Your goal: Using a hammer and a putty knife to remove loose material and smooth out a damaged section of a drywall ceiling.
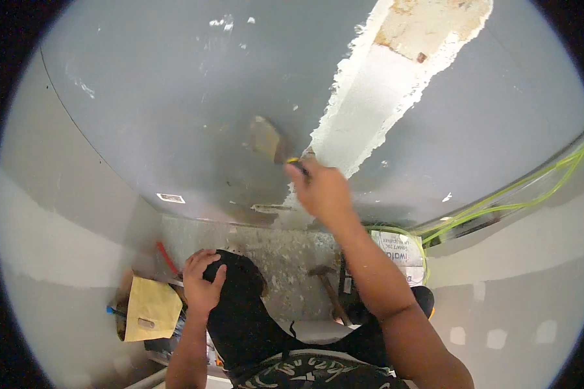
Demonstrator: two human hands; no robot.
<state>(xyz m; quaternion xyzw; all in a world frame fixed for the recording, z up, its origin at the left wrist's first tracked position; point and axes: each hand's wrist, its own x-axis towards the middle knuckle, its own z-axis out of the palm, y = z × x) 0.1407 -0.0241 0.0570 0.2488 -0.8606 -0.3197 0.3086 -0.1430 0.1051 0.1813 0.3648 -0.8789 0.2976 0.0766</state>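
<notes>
My right hand (321, 189) is raised to the grey wall (162, 104) and closed on the yellow and black handle of a scraper (266, 138). Its wide blade is blurred and lies against the wall just left of a rough white plaster strip (370, 97), which runs from the top right down to the floor. My left hand (203, 280) rests lower down on my bent knee in black trousers (243, 285), fingers curled over it and holding no object.
A hammer (329, 290) lies on the speckled floor (285, 259) below the wall. A yellow paper bag (150, 310) and a red-handled tool (167, 258) sit at the lower left. Green cables (499, 207) run along the right wall, past a white sack (399, 249).
</notes>
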